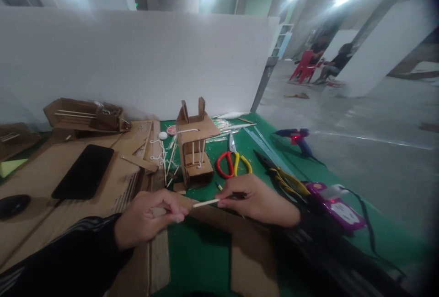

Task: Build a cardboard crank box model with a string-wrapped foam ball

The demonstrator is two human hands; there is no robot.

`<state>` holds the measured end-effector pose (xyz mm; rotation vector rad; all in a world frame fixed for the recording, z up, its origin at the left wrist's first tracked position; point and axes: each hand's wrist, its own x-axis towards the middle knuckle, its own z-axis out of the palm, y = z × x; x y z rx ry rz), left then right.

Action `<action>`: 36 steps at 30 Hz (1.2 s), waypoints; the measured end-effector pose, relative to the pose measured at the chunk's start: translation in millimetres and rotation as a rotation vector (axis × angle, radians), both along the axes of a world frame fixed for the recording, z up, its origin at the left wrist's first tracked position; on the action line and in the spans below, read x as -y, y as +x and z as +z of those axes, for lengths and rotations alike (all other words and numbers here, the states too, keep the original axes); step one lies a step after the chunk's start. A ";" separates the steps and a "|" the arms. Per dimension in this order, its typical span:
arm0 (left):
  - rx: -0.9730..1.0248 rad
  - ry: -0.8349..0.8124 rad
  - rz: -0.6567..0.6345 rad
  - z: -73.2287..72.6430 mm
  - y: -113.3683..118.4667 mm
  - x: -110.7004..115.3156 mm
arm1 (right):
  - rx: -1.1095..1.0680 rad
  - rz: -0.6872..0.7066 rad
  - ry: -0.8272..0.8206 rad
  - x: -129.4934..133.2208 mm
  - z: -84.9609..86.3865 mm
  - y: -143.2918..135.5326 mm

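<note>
My right hand [255, 200] pinches one end of a short, pale wooden stick [206, 203] between thumb and fingers. The stick's other end points at the fingertips of my left hand [152, 214], with a small gap showing between them. The left fingers are closed in a pinch; whatever they hold, if anything, is hidden. Just beyond both hands stands a cardboard structure [197, 150] with thin sticks and white string on it. To its right lie scissors [233, 159] with one red and one yellow handle. Beneath my hands are cardboard strips [250, 256] on the green tabletop [195, 256].
Yellow-handled pliers [284, 178], a purple power strip [338, 207] and a glue gun [297, 140] lie at right. At left are a black phone [84, 172], cardboard sheets [27, 224] and a cardboard box piece [87, 116]. A white partition [137, 59] rises behind; people sit far right.
</note>
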<state>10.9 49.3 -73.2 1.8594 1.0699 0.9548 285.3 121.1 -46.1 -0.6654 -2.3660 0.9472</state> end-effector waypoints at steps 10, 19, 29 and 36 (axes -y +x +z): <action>-0.186 0.269 -0.027 -2.4 5.7 0.3 | 0.009 0.078 -0.002 6.9 -11.6 -11.2; -0.197 0.101 -0.098 -0.8 3.1 -0.8 | 0.044 0.094 -0.019 6.0 -15.1 -12.2; -0.059 0.305 -0.030 -0.9 7.6 -0.7 | 0.044 0.048 -0.103 6.7 -12.2 -11.8; -0.079 0.473 -0.029 -5.1 7.7 -0.1 | 0.079 0.022 -0.092 6.6 -14.8 -11.9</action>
